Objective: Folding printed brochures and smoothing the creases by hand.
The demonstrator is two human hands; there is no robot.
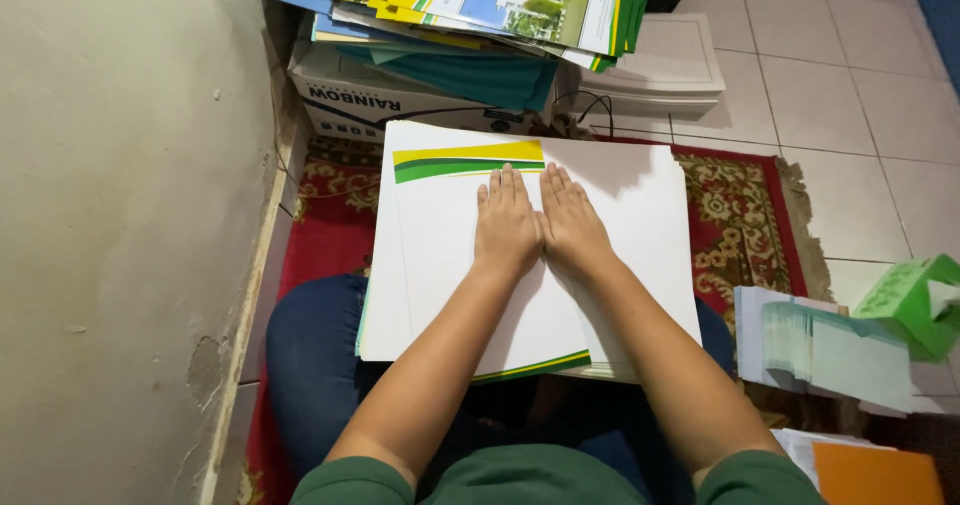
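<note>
I have both hands, left hand (pixel 505 227) and right hand (pixel 572 223), flat and open, gripping nothing, pressing the large white card sheet with a green-yellow stripe (pixel 440 255) down across my lap so it lies flat.

My left hand (pixel 507 227) and right hand (pixel 572 227) cover the middle of the white sheet (pixel 440 255). The picture's top edge cuts the folder pile (pixel 470 5). The right edge cuts the green box (pixel 915 303).
</note>
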